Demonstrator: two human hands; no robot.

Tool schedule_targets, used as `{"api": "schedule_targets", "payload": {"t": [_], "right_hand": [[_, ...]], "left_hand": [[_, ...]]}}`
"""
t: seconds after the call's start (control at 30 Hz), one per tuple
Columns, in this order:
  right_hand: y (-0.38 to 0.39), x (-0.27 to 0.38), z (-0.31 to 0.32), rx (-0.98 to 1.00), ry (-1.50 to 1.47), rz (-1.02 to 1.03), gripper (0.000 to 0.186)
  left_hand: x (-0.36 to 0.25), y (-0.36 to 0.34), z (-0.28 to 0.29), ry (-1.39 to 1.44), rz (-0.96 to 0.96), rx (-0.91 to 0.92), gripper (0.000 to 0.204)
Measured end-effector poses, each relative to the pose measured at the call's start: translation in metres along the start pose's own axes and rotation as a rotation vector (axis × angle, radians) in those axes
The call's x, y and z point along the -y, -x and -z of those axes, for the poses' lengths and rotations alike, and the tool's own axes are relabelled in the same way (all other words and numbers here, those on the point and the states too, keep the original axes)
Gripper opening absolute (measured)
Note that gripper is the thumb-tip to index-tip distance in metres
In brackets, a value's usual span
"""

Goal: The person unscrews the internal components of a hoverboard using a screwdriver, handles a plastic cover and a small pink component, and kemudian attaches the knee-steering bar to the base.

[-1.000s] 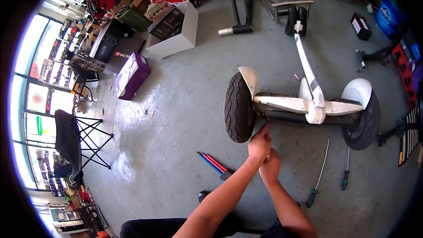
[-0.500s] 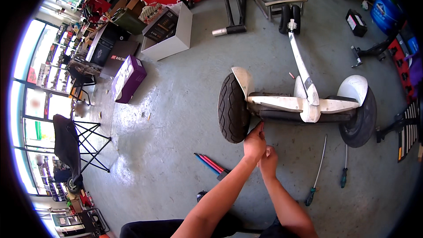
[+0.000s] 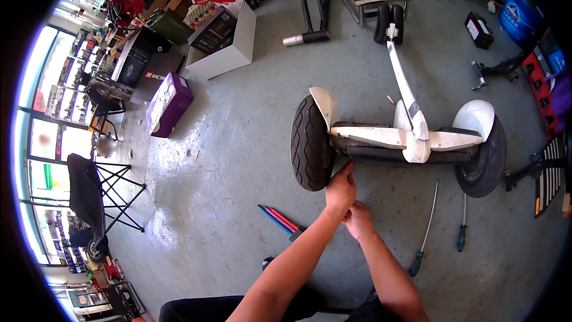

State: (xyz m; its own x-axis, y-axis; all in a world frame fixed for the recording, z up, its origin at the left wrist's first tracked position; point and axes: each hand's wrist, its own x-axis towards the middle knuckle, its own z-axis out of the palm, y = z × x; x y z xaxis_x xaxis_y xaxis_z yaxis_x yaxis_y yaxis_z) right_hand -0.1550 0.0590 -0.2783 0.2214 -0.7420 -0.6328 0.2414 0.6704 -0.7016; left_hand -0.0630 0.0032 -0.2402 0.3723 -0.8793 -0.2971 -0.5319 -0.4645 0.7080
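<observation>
I am crouched in what looks like a repair workshop: on the smooth grey floor [image 3: 232, 143] in front of me stands a white two-wheeled scooter [image 3: 381, 136], with a fan of coloured hex keys [image 3: 279, 217] and two green-handled screwdrivers [image 3: 416, 265] lying close by. Beyond it I see bare metal frames [image 3: 322, 15], a boxy black battery [image 3: 478, 30] and a blue tub [image 3: 516, 16]. To my left, cartons [image 3: 170, 107] sit near a cluttered heap of gear, and shelves [image 3: 67, 80] of small goods line the tall windows [image 3: 43, 48], as in a shop.
</observation>
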Motion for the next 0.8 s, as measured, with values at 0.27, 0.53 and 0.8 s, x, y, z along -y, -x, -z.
{"api": "schedule_targets", "payload": {"t": [0.27, 0.53, 0.8], "right_hand": [[0.023, 0.042, -0.020, -0.275, 1.079, 0.707, 0.018], [0.022, 0.040, -0.012, -0.180, 1.061, 0.692, 0.014], [-0.003, -0.018, 0.006, 0.172, -0.643, -0.207, 0.011]], "left_hand": [[-0.011, 0.002, 0.011, -0.079, 0.065, 0.040, 0.042], [-0.011, 0.002, 0.007, -0.122, 0.035, 0.026, 0.043], [-0.011, 0.001, 0.003, -0.098, -0.033, 0.001, 0.043]]}}
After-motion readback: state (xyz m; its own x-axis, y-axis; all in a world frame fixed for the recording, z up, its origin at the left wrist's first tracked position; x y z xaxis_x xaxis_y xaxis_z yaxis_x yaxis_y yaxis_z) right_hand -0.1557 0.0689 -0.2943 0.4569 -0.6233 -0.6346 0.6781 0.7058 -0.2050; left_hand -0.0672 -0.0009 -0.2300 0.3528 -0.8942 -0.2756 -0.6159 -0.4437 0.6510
